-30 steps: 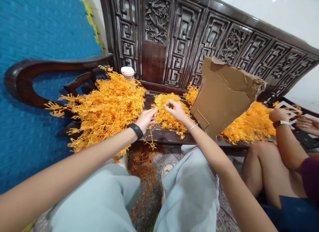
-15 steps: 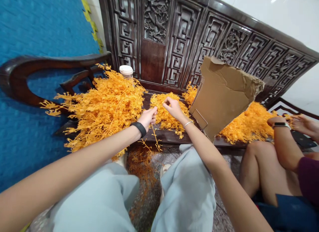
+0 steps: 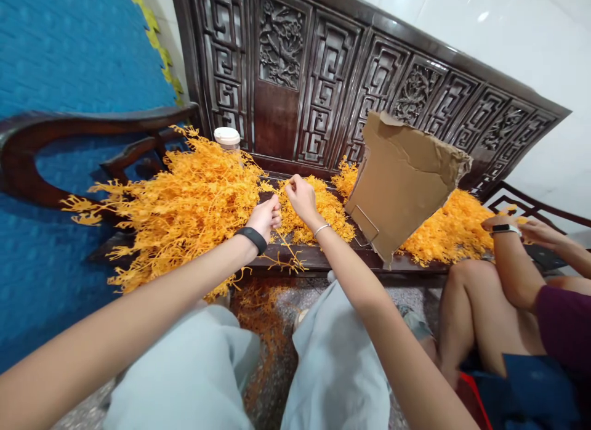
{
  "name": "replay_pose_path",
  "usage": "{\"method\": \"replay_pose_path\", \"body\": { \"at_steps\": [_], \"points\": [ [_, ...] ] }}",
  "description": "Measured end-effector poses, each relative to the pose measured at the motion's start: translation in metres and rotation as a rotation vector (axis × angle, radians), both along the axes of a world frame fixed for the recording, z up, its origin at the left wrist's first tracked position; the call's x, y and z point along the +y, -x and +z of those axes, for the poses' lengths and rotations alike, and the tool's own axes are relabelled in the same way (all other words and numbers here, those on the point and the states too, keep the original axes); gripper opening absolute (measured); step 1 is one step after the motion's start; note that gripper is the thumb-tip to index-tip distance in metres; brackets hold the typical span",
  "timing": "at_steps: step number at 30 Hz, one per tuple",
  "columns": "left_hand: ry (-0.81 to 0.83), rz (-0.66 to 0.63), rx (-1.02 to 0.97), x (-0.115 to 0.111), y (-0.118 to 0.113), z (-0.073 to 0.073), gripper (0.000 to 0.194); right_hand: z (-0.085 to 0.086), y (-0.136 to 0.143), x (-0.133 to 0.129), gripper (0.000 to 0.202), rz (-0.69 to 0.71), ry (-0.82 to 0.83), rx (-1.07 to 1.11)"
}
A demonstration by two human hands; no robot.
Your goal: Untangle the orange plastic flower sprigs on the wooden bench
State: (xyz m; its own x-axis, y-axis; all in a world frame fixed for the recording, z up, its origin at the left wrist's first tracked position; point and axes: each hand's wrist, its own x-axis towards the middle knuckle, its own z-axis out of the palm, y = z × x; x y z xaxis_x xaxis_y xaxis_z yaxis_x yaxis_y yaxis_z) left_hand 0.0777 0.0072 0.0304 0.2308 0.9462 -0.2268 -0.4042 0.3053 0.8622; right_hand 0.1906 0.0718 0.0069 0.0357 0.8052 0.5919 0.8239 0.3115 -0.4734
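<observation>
My left hand (image 3: 265, 219), with a black band at the wrist, is closed on an orange plastic sprig (image 3: 290, 255). The sprig's thin branching stems hang below the fist over the bench edge. Close by on the right, my right hand (image 3: 302, 199) is curled with its fingers pinched; whatever it grips is hidden. It hovers over a smaller heap of orange sprigs (image 3: 325, 214). A large tangled pile of orange sprigs (image 3: 194, 208) lies to the left of my left hand.
The dark wooden bench (image 3: 281, 119) has a carved back. A cardboard sheet (image 3: 404, 186) stands tilted on it, right of my hands. A white-lidded cup (image 3: 226, 136) is behind the big pile. At right, another person's hands (image 3: 505, 225) work beside more orange sprigs (image 3: 443, 227).
My right hand has moved up and slightly left, and my left hand has shifted left. The hanging sprig now lies more sideways toward the right. The whole view has shifted a little.
</observation>
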Motion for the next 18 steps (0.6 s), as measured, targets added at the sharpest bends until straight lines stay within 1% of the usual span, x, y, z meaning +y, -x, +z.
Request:
{"method": "replay_pose_path", "body": {
  "at_steps": [1,2,4,5,6,8,10,12,14,18],
  "points": [
    [0.006,0.004,0.012,-0.004,0.0,0.001,0.039,-0.001,-0.005,0.004,0.012,-0.037,0.013,0.041],
    [0.01,0.0,0.029,-0.01,0.001,0.003,0.039,-0.002,-0.014,0.009,0.013,-0.103,0.036,0.104],
    [-0.01,-0.051,0.065,-0.023,0.004,0.007,0.039,-0.007,-0.042,0.014,0.016,-0.312,0.09,0.266],
    [-0.039,-0.091,0.074,-0.03,0.006,0.01,0.039,-0.01,-0.059,0.015,0.016,-0.387,0.118,0.313],
    [-0.097,-0.14,0.072,-0.035,0.009,0.012,0.039,-0.015,-0.077,0.015,0.017,-0.416,0.101,0.308],
    [-0.222,-0.216,0.075,-0.042,0.014,0.017,0.039,-0.024,-0.107,0.011,0.021,-0.428,0.078,0.257],
    [-0.302,-0.228,0.093,-0.043,0.019,0.018,0.041,-0.031,-0.126,0.007,0.024,-0.465,0.115,0.268],
    [-0.325,-0.201,0.109,-0.039,0.024,0.017,0.045,-0.035,-0.133,0.005,0.027,-0.502,0.148,0.294],
    [-0.338,-0.178,0.102,-0.034,0.027,0.014,0.048,-0.037,-0.132,0.005,0.029,-0.516,0.166,0.308],
    [-0.375,-0.173,0.06,-0.026,0.028,0.011,0.051,-0.039,-0.125,0.008,0.034,-0.477,0.205,0.331]
  ]
}}
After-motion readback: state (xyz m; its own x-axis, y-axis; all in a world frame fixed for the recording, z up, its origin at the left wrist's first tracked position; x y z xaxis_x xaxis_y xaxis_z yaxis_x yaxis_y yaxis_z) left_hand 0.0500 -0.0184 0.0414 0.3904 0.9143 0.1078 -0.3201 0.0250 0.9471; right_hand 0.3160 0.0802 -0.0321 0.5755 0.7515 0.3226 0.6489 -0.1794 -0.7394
